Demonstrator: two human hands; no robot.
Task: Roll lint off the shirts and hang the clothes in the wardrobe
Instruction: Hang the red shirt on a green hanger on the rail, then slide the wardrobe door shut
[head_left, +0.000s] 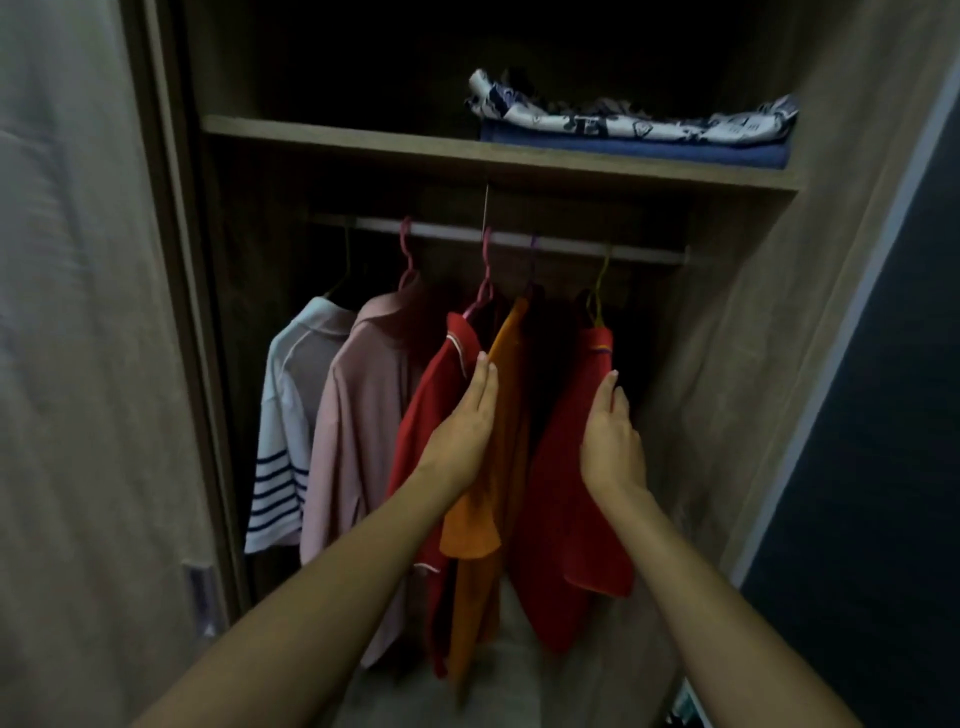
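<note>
Wardrobe interior, dim: left hand (465, 423) flat, fingers straight against orange shirt (483, 499), right hand (610, 436) flat on the right red shirt (566, 525), gap between them, all five shirts hanging from rail (498, 238) above.

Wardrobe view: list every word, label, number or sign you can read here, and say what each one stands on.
No text reads clearly.
White and navy printed folded cloth on the wooden shelf: large letter-like marks, too blurred to read.
Small pale sticker on the left wardrobe door: too small and dim to read.
Hanging shirts, from the white navy-striped shirt to the red shirt with a striped collar: no print or tag visible.
</note>
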